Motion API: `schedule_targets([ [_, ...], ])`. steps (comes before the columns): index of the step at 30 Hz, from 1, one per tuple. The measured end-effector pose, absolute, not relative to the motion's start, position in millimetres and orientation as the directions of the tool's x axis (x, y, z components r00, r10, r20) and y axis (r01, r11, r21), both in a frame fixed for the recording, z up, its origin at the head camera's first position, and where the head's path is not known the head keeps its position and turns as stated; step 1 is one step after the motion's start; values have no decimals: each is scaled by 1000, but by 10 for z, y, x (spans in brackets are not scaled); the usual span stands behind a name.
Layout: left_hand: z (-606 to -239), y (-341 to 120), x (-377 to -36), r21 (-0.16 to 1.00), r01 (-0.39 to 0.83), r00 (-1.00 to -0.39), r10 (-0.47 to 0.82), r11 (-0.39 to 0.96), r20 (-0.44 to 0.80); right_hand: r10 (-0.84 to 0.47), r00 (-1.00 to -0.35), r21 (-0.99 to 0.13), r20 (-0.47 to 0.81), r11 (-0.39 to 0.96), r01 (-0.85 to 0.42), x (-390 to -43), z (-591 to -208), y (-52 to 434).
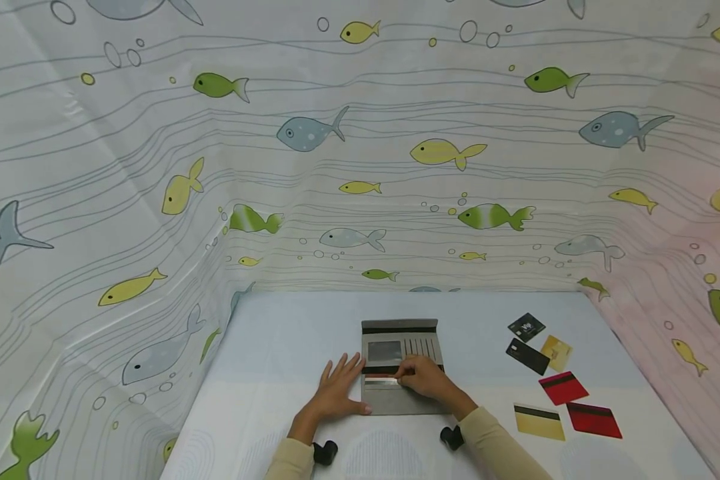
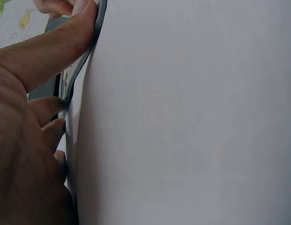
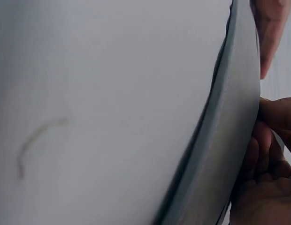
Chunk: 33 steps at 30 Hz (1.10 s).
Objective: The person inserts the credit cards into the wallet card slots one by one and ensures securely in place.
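Centrally, near the front edge of the tabletop [image 1: 276, 347], the right hand [image 1: 423, 379] is seen with its fingers curled, and a red card [image 1: 379, 371] is pinched at its right end while it lies across the middle of an open grey card wallet [image 1: 401, 363]. The left hand [image 1: 336, 387] is laid flat with its fingers spread and straight, and the wallet's left edge is pressed down by them; in the left wrist view a thumb [image 2: 56, 51] is shown bearing on that dark edge. The card is judged light, thin and stiff, with a glossy face that would be slippery, so it is best taken by its short edge or pinched across its two long edges rather than lifted from flat. The wallet is judged soft and pliable, liable to slide or fold, so it is best held down at one side while a slot is worked. Toward the right edge of the tabletop, well apart from the hands, six loose cards [image 1: 564, 388] are scattered, black, gold and red. A fish-patterned curtain [image 1: 360, 167] is hung round the back and sides.
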<state>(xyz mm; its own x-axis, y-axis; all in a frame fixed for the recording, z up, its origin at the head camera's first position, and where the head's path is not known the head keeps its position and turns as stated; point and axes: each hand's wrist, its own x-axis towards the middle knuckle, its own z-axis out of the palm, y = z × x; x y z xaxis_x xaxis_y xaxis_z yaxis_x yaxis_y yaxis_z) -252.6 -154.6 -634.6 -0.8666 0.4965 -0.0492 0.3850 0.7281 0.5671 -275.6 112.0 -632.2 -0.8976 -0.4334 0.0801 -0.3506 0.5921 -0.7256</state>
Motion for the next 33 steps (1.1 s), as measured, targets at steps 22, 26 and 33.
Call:
schedule_targets([
  [22,-6402,-1548,-2546,566,391,-865,499,726,-42,-430,-898,-728,95,585,-357,-2713,-6353,1139],
  [26,-6411,-1549,-2538,568,395,-862,506,722,-43,-419,-903,-726,99,590,-353,-2695,-6373,1140],
  [33,-6451,-1585,-2482,571,400,-866,500,717,-22,-411,-898,-696,155,600,-394,-2611,-6396,1083],
])
